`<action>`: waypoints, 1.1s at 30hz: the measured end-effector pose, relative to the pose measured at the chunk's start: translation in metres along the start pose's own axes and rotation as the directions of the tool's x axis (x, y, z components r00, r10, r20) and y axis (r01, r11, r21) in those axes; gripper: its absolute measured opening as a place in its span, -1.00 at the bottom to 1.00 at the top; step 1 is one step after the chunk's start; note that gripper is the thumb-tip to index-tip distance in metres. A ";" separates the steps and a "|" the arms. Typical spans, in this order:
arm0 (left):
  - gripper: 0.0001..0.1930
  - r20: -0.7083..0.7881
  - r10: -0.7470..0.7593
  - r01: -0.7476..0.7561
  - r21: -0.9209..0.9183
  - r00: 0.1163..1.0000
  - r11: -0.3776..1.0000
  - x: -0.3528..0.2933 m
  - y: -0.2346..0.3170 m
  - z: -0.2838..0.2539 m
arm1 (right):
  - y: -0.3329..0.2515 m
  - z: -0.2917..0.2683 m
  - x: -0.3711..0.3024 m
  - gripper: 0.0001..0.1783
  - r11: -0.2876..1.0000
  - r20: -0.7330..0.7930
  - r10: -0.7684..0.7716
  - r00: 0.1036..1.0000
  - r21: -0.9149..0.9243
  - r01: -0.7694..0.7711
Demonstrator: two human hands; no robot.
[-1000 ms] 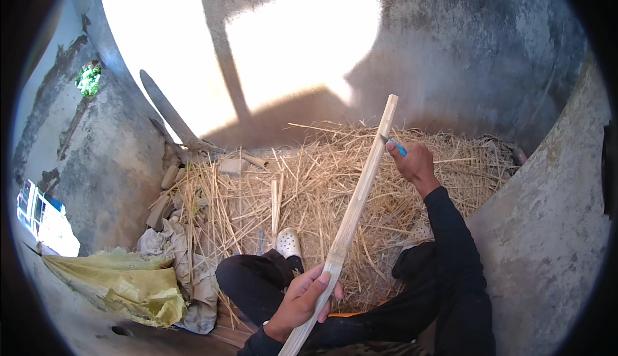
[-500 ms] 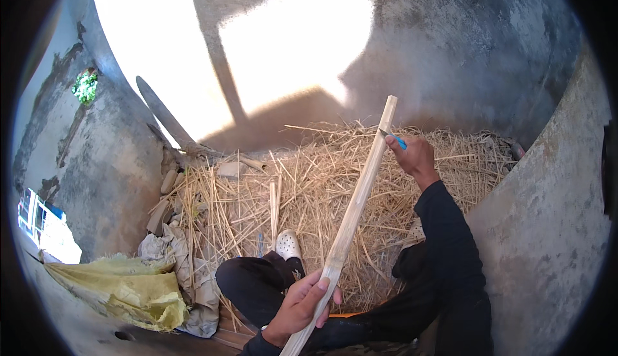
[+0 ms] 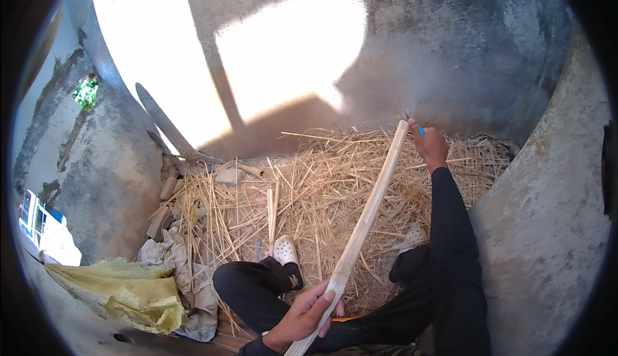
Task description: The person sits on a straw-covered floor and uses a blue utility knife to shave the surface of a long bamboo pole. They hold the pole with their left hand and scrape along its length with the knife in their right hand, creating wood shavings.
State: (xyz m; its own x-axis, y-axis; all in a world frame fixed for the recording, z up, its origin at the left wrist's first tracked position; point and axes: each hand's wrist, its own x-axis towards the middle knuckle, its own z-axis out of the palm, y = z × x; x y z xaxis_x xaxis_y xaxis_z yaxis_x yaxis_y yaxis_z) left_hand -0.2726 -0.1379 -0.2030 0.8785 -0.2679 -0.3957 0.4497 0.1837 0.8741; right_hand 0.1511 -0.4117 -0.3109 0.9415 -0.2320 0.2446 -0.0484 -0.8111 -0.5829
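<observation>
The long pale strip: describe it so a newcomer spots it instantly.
Start at the sunlit wall, then drop to the straw along its foot. Over that straw, the long pale strip slants up from the left hand toward the right hand. It is far broader than any straw piece around it.

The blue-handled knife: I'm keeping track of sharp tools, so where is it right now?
In the head view, the blue-handled knife is right of centre, held in the right hand beside the far end of the bamboo strip.
</observation>
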 end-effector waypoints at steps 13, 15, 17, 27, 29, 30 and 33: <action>-0.58 -0.226 0.145 -0.163 -0.064 0.963 0.985 0.019 0.019 -0.029 | -0.098 -0.040 -0.119 -0.10 0.857 0.311 -0.492 0.813 0.341 0.388; -0.56 -0.222 0.151 -0.170 -0.069 0.963 0.983 0.021 0.022 -0.031 | -0.115 -0.046 -0.167 -0.16 0.751 0.297 -0.655 0.695 0.362 0.552; -0.53 -0.207 0.153 -0.171 -0.072 0.966 0.983 0.018 0.024 -0.033 | -0.121 -0.042 -0.195 -0.19 0.670 0.249 -0.740 0.625 0.359 0.650; -0.57 -0.182 0.154 -0.158 -0.011 0.971 0.987 0.009 0.027 -0.030 | -0.123 -0.031 -0.188 -0.20 0.681 0.143 -0.718 0.681 0.345 0.646; -0.59 -0.172 0.171 -0.169 0.029 0.970 0.985 0.005 0.030 -0.029 | -0.128 -0.037 -0.196 -0.18 0.634 0.110 -0.764 0.636 0.317 0.706; -0.59 -0.160 0.165 -0.160 0.043 0.973 0.986 0.003 0.028 -0.026 | -0.123 -0.031 -0.182 -0.18 0.696 0.131 -0.706 0.696 0.313 0.646; -0.61 -0.095 0.129 -0.123 0.068 0.987 0.990 -0.003 0.026 -0.019 | -0.102 -0.028 -0.122 -0.16 0.831 0.076 -0.532 0.844 0.242 0.501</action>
State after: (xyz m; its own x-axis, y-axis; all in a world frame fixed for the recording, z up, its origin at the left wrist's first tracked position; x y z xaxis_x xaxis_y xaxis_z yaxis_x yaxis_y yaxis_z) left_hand -0.2602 -0.1146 -0.1846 0.9405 -0.1506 -0.3046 0.3263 0.1501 0.9333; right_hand 0.0314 -0.3161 -0.2597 0.8454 0.2764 0.4571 0.5127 -0.6601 -0.5490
